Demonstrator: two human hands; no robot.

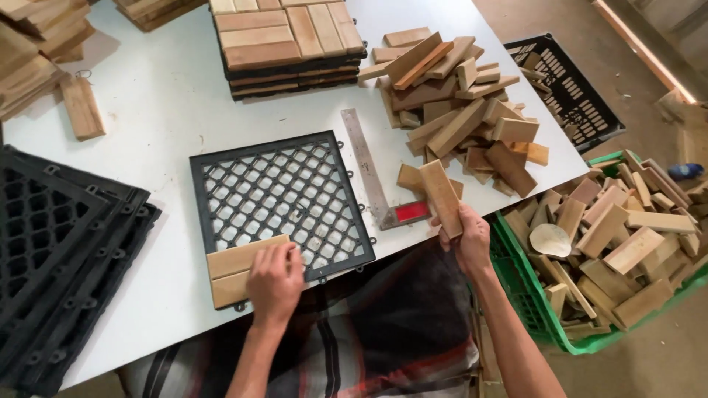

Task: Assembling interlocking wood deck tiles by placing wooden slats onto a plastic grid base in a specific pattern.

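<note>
White tabletop [169,110] fills most of the view, seen from above by a seated person. At the centre lies a black plastic grid tile [284,197], square and flat. Two pale wooden slats [234,271] sit side by side on its seven o'clock corner. The left hand [274,281] lies palm down over the right ends of those slats, fingers spread flat, gripping nothing. At four o'clock from the grid, the right hand [466,239] is closed around the lower end of another wooden slat [441,197], held tilted above the table edge. A metal square ruler [369,171] with a red handle lies just beside the grid's right edge. A loose heap of wood blocks [457,103] sits at one o'clock. A stack of finished wooden tiles [284,37] stands at twelve o'clock. More black grids [51,258] are stacked at nine o'clock. A green crate [531,302] of wood pieces stands on the floor at three o'clock.
</note>
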